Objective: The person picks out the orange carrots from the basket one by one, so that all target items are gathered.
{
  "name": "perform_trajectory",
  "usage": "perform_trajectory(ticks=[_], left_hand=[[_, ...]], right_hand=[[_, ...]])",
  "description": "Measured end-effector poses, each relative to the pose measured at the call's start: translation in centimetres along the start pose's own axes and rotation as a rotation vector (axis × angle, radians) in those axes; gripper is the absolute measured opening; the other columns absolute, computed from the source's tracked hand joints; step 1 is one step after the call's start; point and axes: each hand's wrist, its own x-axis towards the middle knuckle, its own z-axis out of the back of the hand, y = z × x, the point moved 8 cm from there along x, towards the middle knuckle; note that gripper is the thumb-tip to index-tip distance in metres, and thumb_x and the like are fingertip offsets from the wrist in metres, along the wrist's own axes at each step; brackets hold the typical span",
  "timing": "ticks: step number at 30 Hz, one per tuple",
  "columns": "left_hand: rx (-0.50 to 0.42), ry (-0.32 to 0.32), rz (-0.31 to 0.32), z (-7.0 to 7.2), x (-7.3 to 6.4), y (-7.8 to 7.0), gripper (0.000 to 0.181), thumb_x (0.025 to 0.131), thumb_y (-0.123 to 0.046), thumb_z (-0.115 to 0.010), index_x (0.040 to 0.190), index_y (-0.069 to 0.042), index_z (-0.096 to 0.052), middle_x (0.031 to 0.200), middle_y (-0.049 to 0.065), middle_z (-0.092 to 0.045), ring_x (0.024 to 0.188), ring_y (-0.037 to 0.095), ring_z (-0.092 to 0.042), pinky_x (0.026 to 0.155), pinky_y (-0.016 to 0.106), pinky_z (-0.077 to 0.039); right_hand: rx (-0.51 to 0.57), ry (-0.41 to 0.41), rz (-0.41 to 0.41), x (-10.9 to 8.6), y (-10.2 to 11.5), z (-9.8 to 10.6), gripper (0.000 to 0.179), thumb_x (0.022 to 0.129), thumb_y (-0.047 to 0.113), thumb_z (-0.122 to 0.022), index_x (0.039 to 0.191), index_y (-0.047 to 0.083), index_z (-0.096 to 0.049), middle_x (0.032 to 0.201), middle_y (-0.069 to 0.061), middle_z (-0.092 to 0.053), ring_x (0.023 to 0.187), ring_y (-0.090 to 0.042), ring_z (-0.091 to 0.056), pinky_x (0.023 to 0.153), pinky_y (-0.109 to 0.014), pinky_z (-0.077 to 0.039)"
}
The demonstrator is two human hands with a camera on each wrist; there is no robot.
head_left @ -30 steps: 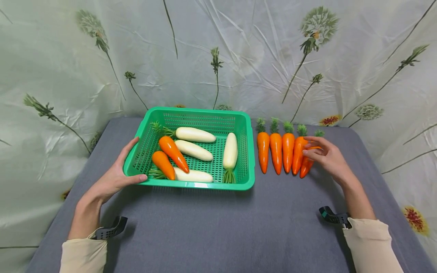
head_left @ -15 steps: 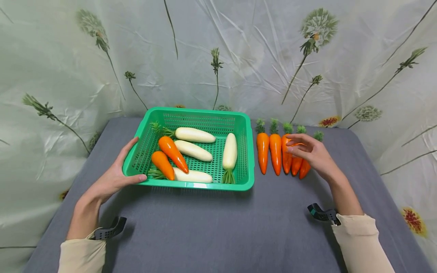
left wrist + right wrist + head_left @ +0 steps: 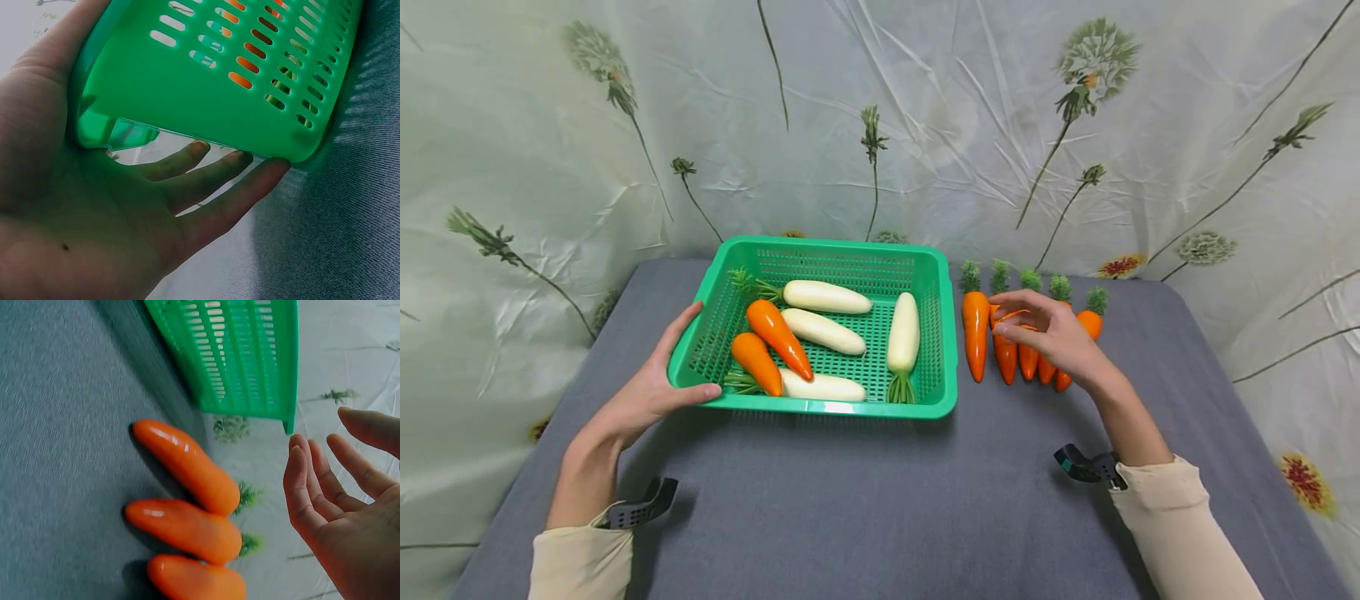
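A green plastic basket (image 3: 820,406) holds several white radishes (image 3: 827,297) and two carrots (image 3: 780,340). My left hand (image 3: 643,387) holds its front left corner, thumb on the front rim and index finger along the left side. In the left wrist view, spread fingertips (image 3: 275,167) touch the basket's outer wall. To the right of the basket, several carrots (image 3: 975,337) lie in a row, green tops away from me. My right hand (image 3: 1052,333) hovers over the row, fingers loosely bent and nothing in them, hiding parts of the middle carrots.
A grey cloth (image 3: 880,500) covers the table. Behind it hangs a pale curtain (image 3: 955,125) printed with dandelions. Black bands circle both wrists, the right one (image 3: 1086,465) above the cloth.
My right hand has moved left along the carrot row, from the rightmost carrots to near the second from the left. The left hand and the basket have stayed in place.
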Motion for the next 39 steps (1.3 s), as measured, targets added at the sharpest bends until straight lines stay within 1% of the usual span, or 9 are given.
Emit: perform_trajectory(ticks=[3,9,12,14,19,26,30,36,39], left_hand=[[-0.001,-0.001,-0.001,0.0,0.0,0.0,0.114,0.092,-0.011,-0.077,0.165,-0.048,0.002,0.173,0.014,-0.005,0.132,0.019,-0.033,0.090,0.012,-0.039],[0.001,-0.002,-0.004,0.0,0.0,0.0,0.113,0.092,-0.012,-0.076,0.165,-0.047,0.002,0.173,0.014,-0.005,0.132,0.019,-0.033,0.090,0.013,-0.039],[0.002,-0.002,-0.006,0.0,0.0,0.0,0.113,0.092,-0.012,-0.076,0.165,-0.047,0.002,0.172,0.014,-0.006,0.132,0.020,-0.033,0.090,0.013,-0.039],[0.004,-0.001,-0.005,0.0,0.0,0.1,0.113,0.092,-0.012,-0.077,0.165,-0.048,0.002,0.173,0.014,-0.005,0.132,0.021,-0.033,0.090,0.013,-0.039],[0.003,-0.001,0.000,0.0,0.1,0.1,0.113,0.092,-0.012,-0.077,0.165,-0.048,0.002,0.173,0.014,-0.004,0.133,0.022,-0.032,0.090,0.012,-0.038],[0.002,-0.003,0.002,0.0,0.0,0.2,0.114,0.092,-0.012,-0.077,0.164,-0.049,0.002,0.173,0.014,-0.004,0.132,0.020,-0.033,0.090,0.012,-0.039],[-0.009,-0.001,-0.003,0.0,0.0,0.1,0.114,0.091,-0.011,-0.077,0.164,-0.049,0.002,0.173,0.014,-0.004,0.132,0.018,-0.034,0.090,0.012,-0.039],[-0.015,-0.003,-0.009,0.0,-0.1,0.0,0.114,0.091,-0.011,-0.077,0.165,-0.048,0.001,0.172,0.014,-0.005,0.131,0.018,-0.033,0.090,0.012,-0.038],[-0.026,-0.001,-0.008,-0.1,-0.1,-0.1,0.114,0.091,-0.010,-0.077,0.165,-0.048,0.001,0.172,0.015,-0.005,0.131,0.017,-0.035,0.090,0.011,-0.040]], right_hand=[[0.002,0.007,0.015,0.2,0.5,-0.5,0.044,0.103,0.023,-0.067,0.143,0.007,-0.059,0.133,-0.016,-0.066,0.109,-0.005,-0.066,0.093,-0.022,-0.053],[0.075,0.022,0.099,0.9,1.9,-1.8,0.041,0.101,0.012,-0.068,0.139,0.000,-0.060,0.135,-0.024,-0.063,0.106,-0.007,-0.068,0.091,-0.022,-0.056],[0.094,0.032,0.119,1.2,2.5,-2.4,0.039,0.101,0.012,-0.068,0.139,0.001,-0.060,0.135,-0.022,-0.064,0.108,-0.008,-0.067,0.093,-0.022,-0.055],[0.102,0.037,0.126,1.4,2.9,-2.8,0.039,0.101,0.012,-0.067,0.139,0.003,-0.060,0.135,-0.019,-0.064,0.110,-0.010,-0.066,0.094,-0.022,-0.055],[0.132,0.042,0.144,1.9,4.0,-3.6,0.039,0.101,0.010,-0.068,0.138,0.003,-0.061,0.134,-0.018,-0.065,0.113,-0.013,-0.066,0.097,-0.023,-0.054],[0.178,0.077,0.183,2.4,5.5,-5.0,0.041,0.099,0.008,-0.068,0.139,-0.002,-0.059,0.135,-0.024,-0.063,0.113,-0.015,-0.065,0.098,-0.027,-0.055],[0.180,0.090,0.194,2.8,5.9,-5.9,0.039,0.099,0.007,-0.068,0.137,0.001,-0.061,0.134,-0.023,-0.063,0.115,-0.018,-0.064,0.098,-0.031,-0.056],[0.215,0.136,0.212,3.5,6.9,-7.4,0.039,0.099,0.004,-0.068,0.137,-0.001,-0.061,0.135,-0.028,-0.061,0.117,-0.028,-0.064,0.096,-0.028,-0.056],[0.230,0.159,0.214,3.7,7.3,-8.2,0.041,0.099,0.005,-0.068,0.138,-0.002,-0.060,0.135,-0.029,-0.060,0.118,-0.030,-0.064,0.096,-0.027,-0.056]])
